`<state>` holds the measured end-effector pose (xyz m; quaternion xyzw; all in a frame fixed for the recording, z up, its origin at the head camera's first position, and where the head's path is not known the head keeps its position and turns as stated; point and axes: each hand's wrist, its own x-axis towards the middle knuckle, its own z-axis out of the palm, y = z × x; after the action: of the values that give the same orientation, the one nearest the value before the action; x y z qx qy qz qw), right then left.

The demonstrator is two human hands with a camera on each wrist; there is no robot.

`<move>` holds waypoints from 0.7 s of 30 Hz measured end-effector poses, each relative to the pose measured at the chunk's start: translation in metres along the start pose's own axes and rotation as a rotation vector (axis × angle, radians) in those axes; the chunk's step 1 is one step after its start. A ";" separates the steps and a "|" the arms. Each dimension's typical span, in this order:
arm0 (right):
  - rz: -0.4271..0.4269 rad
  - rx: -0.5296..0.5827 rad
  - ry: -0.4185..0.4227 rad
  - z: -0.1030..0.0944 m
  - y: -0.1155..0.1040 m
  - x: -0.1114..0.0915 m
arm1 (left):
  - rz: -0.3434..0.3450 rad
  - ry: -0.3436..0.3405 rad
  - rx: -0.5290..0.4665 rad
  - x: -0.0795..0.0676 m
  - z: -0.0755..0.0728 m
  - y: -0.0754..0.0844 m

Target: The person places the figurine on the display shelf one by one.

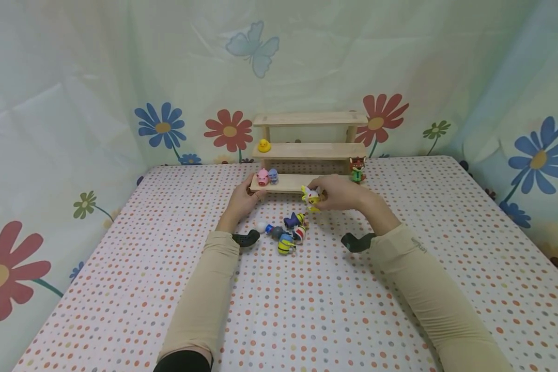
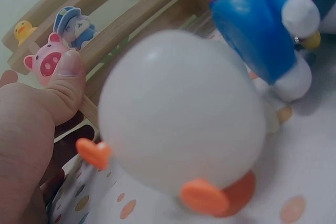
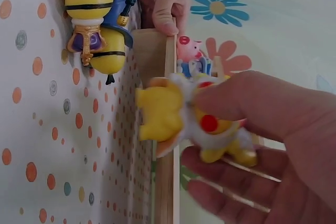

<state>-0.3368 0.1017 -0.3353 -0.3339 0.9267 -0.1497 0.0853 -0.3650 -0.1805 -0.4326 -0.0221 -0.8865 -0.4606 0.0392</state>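
Note:
My left hand (image 1: 243,202) grips the left end of the lowest step of a three-tier wooden shelf (image 1: 290,182); in the left wrist view its thumb (image 2: 68,77) lies along the edge by a pink pig figure (image 2: 48,59). My right hand (image 1: 341,192) pinches a yellow figurine with a white hood and red cheeks (image 3: 207,111), just in front of the lowest step toward its right side. Beside the pig on that step stands a small blue-capped figure (image 1: 273,176). A fox figure in green (image 1: 357,169) stands at the step's right end.
A yellow duck (image 1: 264,145) sits on the middle tier, far left. Several toy figures lie on the dotted cloth before the shelf, among them a yellow-and-blue one (image 1: 285,244) and a white round one with orange feet (image 2: 178,108). A flowered curtain (image 1: 176,62) hangs behind.

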 end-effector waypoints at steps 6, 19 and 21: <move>-0.004 0.042 0.188 -0.003 -0.001 0.005 | 0.014 -0.003 -0.004 -0.001 0.000 0.001; 0.024 0.115 0.301 -0.002 0.004 0.057 | 0.024 -0.007 -0.001 -0.002 0.000 0.001; 0.020 0.110 0.305 -0.001 0.003 0.064 | 0.024 -0.003 -0.009 -0.001 -0.001 0.001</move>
<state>-0.3881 0.0631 -0.3388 -0.2928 0.9227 -0.2481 -0.0368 -0.3636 -0.1801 -0.4313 -0.0335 -0.8841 -0.4642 0.0432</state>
